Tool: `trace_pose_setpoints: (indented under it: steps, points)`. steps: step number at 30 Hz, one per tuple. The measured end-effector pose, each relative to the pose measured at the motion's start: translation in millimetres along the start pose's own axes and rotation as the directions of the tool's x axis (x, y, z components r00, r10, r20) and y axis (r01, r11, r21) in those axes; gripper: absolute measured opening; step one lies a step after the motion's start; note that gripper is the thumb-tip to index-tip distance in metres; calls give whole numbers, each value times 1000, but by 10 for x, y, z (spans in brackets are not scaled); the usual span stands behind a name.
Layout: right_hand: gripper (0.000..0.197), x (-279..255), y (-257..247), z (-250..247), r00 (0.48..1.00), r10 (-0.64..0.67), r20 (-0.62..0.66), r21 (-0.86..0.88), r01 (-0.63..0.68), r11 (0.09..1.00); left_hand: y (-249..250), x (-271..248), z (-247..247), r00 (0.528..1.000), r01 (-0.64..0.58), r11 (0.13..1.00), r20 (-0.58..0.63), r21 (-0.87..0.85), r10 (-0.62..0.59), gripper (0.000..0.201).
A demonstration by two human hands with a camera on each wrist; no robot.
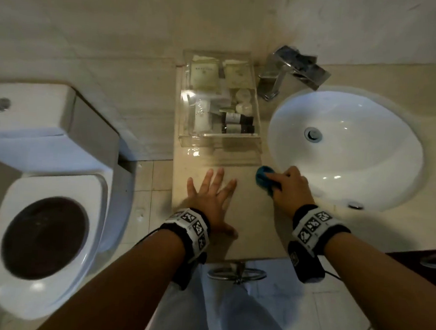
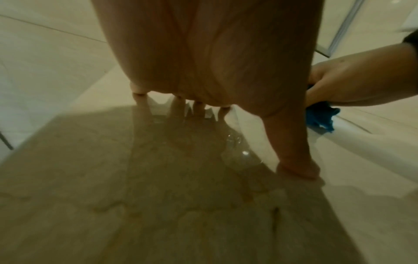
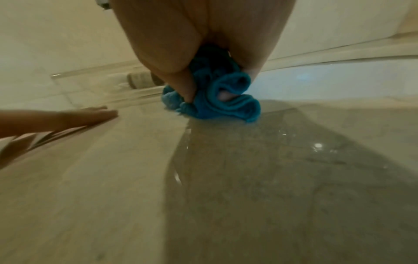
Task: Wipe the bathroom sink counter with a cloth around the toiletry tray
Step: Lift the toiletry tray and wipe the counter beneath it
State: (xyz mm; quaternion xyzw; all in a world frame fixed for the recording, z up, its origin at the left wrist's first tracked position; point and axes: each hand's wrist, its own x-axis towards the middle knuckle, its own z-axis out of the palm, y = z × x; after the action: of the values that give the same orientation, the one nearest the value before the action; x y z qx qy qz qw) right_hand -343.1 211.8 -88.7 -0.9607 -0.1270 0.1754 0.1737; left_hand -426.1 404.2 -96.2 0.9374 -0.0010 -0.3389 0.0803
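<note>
A clear acrylic toiletry tray with small bottles and packets stands at the back of the beige stone counter. My right hand grips a bunched blue cloth and presses it on the counter just in front of the tray's right corner, beside the basin rim. The right wrist view shows the cloth crumpled under my curled fingers. My left hand lies flat on the counter with fingers spread, left of the cloth, and it holds nothing. The left wrist view shows that palm and the cloth at right.
A white oval basin is sunk in the counter to the right, with a chrome faucet behind it. A white toilet stands left of the counter. A metal ring holder hangs below the counter's front edge. Wet sheen shows on the stone.
</note>
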Motion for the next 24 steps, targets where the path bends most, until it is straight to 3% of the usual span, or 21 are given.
trace_pose_setpoints:
  steps: [3, 7, 10, 12, 14, 16, 18, 24]
  points:
    - [44, -90, -84, 23, 999, 39, 3, -108, -39, 993, -10, -28, -11, 1000, 14, 1000, -21, -6, -14, 132]
    - [45, -458, -297, 254, 977, -176, 119, -32, 181, 983, 100, -111, 8, 997, 80, 997, -1, -22, -80, 138]
    - [46, -488, -157, 239, 949, -266, 169, -40, 276, 960, 233, -197, 113, 989, 141, 990, 34, -18, -141, 147]
    - [44, -389, 80, 130, 969, -219, 115, -28, 223, 974, 266, -222, 114, 986, 157, 987, 53, -41, -155, 148]
    - [44, -301, 381, -7, 998, -66, 4, 17, 66, 998, 273, -218, 74, 983, 173, 983, 76, -58, -169, 148]
    - [45, -305, 562, -82, 995, 80, -57, 50, -77, 996, 271, -197, 55, 979, 185, 981, 94, -54, -180, 149]
    - [47, -403, 494, -47, 993, 110, -52, 60, -107, 992, 270, -187, 64, 979, 182, 982, 106, -60, -175, 151]
    - [35, -763, -96, 375, 980, -183, 85, 122, 172, 978, 292, -184, 35, 971, 204, 978, 134, -33, -198, 151]
